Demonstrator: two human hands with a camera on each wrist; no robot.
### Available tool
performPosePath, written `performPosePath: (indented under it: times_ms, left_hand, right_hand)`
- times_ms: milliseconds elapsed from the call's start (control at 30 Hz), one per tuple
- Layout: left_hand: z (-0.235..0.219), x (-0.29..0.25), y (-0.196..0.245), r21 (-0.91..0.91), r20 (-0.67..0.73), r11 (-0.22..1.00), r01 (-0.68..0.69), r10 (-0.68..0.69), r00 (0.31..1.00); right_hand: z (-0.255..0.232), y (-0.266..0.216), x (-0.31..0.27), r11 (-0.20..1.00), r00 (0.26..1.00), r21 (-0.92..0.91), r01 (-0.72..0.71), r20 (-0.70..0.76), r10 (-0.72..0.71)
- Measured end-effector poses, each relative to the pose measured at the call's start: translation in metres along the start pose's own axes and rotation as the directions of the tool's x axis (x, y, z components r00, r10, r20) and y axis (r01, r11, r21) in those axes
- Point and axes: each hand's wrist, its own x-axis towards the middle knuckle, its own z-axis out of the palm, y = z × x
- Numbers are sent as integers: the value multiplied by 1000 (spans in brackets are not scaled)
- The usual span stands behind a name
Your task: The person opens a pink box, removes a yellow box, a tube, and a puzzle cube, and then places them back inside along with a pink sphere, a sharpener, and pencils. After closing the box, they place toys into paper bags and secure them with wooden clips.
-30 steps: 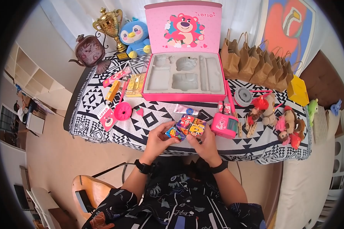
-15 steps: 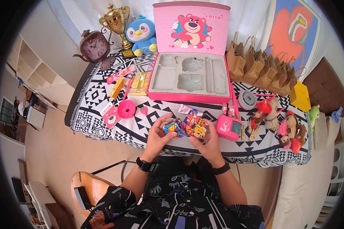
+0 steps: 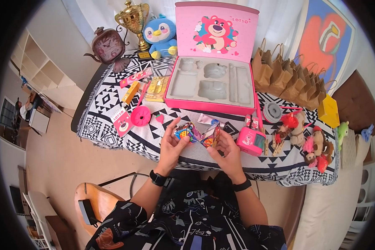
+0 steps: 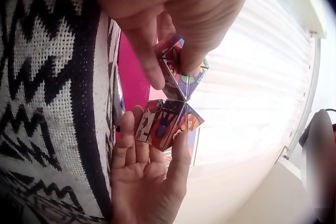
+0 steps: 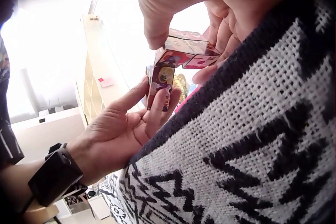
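Note:
A colourful folding puzzle cube (image 3: 212,137) with cartoon prints is held between both hands over the front of the table. It is folded open into two angular halves that meet at a narrow middle, plain in the left wrist view (image 4: 163,124). My left hand (image 3: 171,146) pinches one half between thumb and fingers. The other half sits in my right hand (image 3: 229,155), thumb on the near side and fingers behind. Just beyond the cube lies a pale tube (image 3: 208,119). Beside the right hand stands a pink desktop sharpener (image 3: 251,141).
An open pink box (image 3: 168,103) with moulded grey slots stands behind. To the left lie a pink round holder (image 3: 140,116), a bear notebook (image 3: 123,122) and a strawberry piece (image 3: 159,118). Paper bags (image 3: 287,77), plush toys (image 3: 318,146) and clothespins (image 3: 278,147) are at the right.
The puzzle cube has been turned and folded in the hands, its halves now spread apart around the middle. The head view has shifted slightly, moving the table scene to the right.

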Motion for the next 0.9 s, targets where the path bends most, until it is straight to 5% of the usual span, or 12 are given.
performPosePath:
  times_ms: [67, 300, 500, 567, 767, 900]
  left_hand:
    - [-12, 3, -7, 122, 35, 992, 42, -47, 998]
    - [2, 0, 3, -11, 17, 999, 44, -43, 999]
    - [-12, 4, -10, 140, 55, 990, -11, 3, 998]
    - [-7, 2, 3, -76, 62, 992, 100, -95, 994]
    - [-23, 6, 0, -175, 150, 971, 165, -140, 979]
    - [-14, 6, 4, -143, 81, 974, 174, -164, 983]
  right_hand:
    - [2, -4, -1, 999, 1000, -30, -22, 17, 22]
    - [5, -2, -1, 984, 997, -160, 77, 27, -73]
    - [2, 1, -3, 987, 997, -142, 69, 25, -66]
    - [1, 1, -4, 984, 996, -157, 81, 39, -76]
    - [2, -2, -4, 986, 998, -154, 59, 24, -56]
    - [0, 0, -5, 983, 998, -172, 58, 44, -51]
